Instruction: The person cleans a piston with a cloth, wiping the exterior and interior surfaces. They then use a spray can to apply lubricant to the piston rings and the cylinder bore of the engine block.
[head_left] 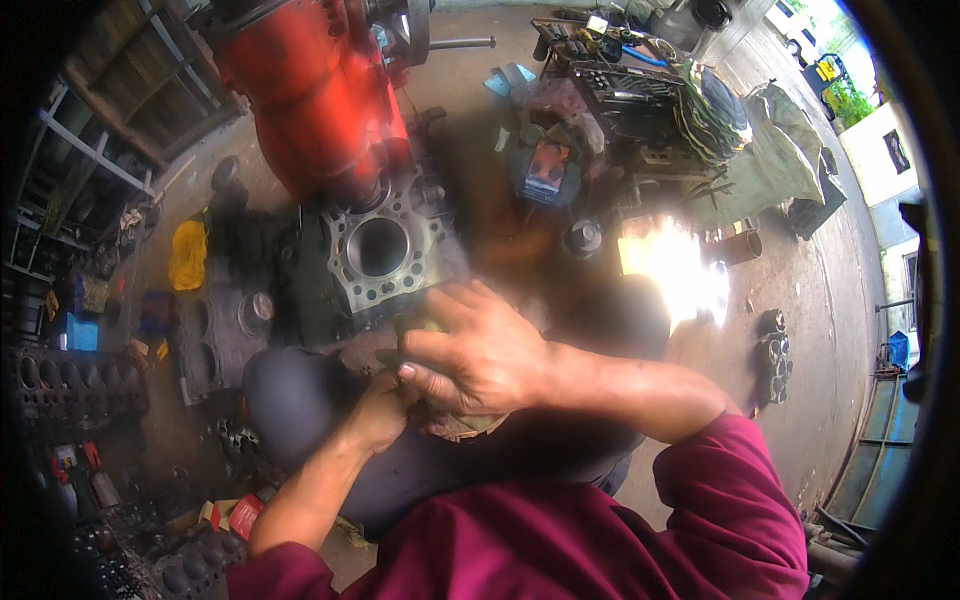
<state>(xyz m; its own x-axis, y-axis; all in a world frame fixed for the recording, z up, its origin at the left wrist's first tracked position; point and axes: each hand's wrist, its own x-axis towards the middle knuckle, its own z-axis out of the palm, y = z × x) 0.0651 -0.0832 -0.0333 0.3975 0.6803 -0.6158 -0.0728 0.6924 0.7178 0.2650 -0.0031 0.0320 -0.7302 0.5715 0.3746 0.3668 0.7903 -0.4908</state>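
Workshop floor (820, 270): crowded at the left with engine castings (80, 375) in the head view; small pieces, if dropped there, could easily have been lost.
Red machine (320, 110): stood just beyond the engine block (345, 280), whose round bore (381, 247) was left uncovered; grit or a slipped piece could have been let in.
Right hand (470, 350): curled closed around a greenish piece (387, 356), of which only an edge was shown.
Left hand (383, 412): pressed against the right hand from below; whether the piece was gripped by it too could not be told.
Greenish piece: held above the lap, near the block's closest edge; if the grip were loosened, it could have been dropped between the knees.
Fingers: crowded together; skin could have been pinched or scraped by a sudden slip.
Glare (680, 270): cast beside the right knee (635, 315); small details could have been misjudged because of it.
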